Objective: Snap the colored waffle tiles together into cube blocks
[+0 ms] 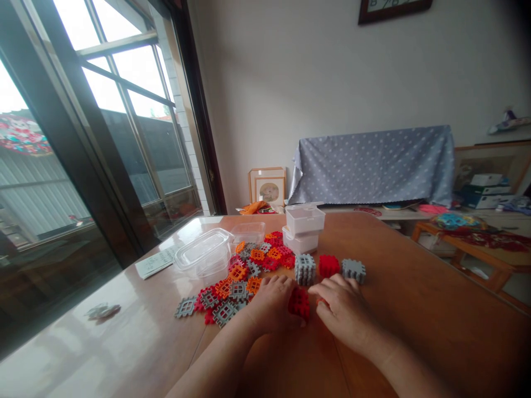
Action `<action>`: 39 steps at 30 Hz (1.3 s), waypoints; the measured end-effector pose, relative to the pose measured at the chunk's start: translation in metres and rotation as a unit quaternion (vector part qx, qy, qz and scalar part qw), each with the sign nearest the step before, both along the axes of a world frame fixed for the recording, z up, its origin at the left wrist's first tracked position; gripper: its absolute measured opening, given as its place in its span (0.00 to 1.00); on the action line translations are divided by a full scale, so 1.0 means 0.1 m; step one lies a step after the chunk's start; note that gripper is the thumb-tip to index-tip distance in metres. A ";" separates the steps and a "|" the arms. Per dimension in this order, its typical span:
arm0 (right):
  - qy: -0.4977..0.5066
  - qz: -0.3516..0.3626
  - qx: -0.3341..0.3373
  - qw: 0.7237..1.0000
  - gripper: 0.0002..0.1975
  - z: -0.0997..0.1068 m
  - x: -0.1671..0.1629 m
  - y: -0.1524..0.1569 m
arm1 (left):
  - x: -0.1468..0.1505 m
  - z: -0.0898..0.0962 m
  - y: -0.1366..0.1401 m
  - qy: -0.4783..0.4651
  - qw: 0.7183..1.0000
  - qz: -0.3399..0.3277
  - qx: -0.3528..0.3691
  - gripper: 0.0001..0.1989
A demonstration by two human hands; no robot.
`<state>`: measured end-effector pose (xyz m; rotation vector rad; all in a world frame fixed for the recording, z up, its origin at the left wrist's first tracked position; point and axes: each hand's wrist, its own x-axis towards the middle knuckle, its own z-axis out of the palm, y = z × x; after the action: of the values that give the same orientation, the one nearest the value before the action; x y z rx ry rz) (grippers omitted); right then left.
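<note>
We pressed a red block (299, 303) between our left hand (271, 304) and right hand (342, 309), both closed on it; next, squeezing its pieces evenly.

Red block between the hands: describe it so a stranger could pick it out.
On the wooden table, before the scattered flat tiles, the left hand and right hand meet. The red block sits between them, the only assembled piece being touched.

A red block of interlocked waffle tiles (299, 303) stands upright on the table, pinched between both hands.
</note>
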<state>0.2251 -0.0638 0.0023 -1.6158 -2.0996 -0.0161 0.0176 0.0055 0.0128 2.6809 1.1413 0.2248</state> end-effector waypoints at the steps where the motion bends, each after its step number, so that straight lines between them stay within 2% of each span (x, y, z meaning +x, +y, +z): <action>1: 0.003 0.001 0.000 1.000 0.16 0.00 0.00 0.00 | 0.00 0.00 0.00 -0.001 1.000 0.000 -0.001 0.36; 7: 0.036 -0.006 0.005 0.999 0.18 -0.01 -0.01 0.00 | -0.02 -0.03 0.03 -0.014 1.000 -0.001 -0.014 0.36; 11: 0.036 -0.012 0.005 0.999 0.17 0.01 -0.01 -0.01 | -0.04 -0.01 0.01 -0.026 0.999 -0.009 -0.033 0.41; 14: 0.026 -0.008 0.000 1.000 0.13 0.02 -0.01 -0.02 | -0.11 0.02 0.00 -0.045 0.998 -0.004 -0.041 0.47; 17: 0.016 0.001 -0.005 1.000 0.06 0.03 -0.02 -0.04 | -0.21 0.06 -0.01 -0.065 0.996 0.012 -0.067 0.47; 21: 0.014 0.012 -0.006 1.000 0.01 0.04 -0.03 -0.06 | -0.31 0.11 0.02 -0.078 0.990 0.025 -0.116 0.40; 25: 0.019 0.014 -0.011 1.000 0.01 0.04 -0.03 -0.05 | -0.32 0.15 0.02 -0.067 0.989 0.018 -0.129 0.29; 33: 0.020 0.022 -0.010 1.000 0.06 0.07 -0.04 -0.07 | -0.35 0.12 -0.03 -0.092 0.988 0.035 -0.120 0.24; 35: 0.014 0.019 -0.011 1.000 0.08 0.07 -0.04 -0.07 | -0.36 0.13 -0.05 -0.073 0.991 0.048 -0.105 0.18; 39: 0.002 0.011 -0.003 1.000 0.10 0.05 -0.03 -0.06 | -0.33 0.21 -0.09 0.002 0.997 0.078 -0.028 0.09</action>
<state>0.2222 -0.0702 0.0075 -1.5947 -2.1170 0.0001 -0.0153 -0.0039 0.0340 2.5461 1.3398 0.2105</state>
